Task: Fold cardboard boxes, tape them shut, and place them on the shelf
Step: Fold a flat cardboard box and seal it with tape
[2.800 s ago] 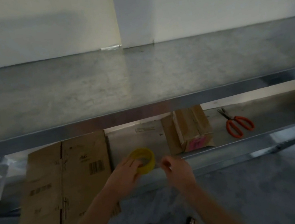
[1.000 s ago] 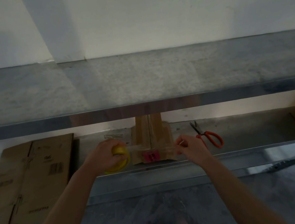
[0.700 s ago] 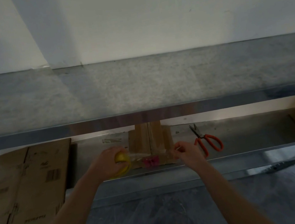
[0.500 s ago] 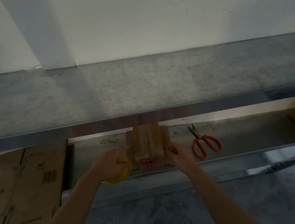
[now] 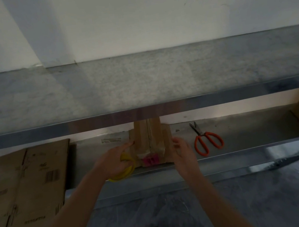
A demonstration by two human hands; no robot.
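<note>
Grips tape (image 5: 131, 168) in left hand (image 5: 113, 161), forefinger touching box (image 5: 148, 140); rests right hand (image 5: 183, 153), fingers loose, against its right side (scissors (image 5: 208, 142) near).

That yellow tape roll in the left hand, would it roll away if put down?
Likely, if stood on edge: the tape roll is a round ring and the metal shelf looks smooth. Laid flat it should stay. Probably light too: the left hand holds it with a finger free.

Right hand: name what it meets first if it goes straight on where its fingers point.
Probably the right side of the small brown cardboard box, close beside the right hand; depth is unclear, so it might slide past.
</note>
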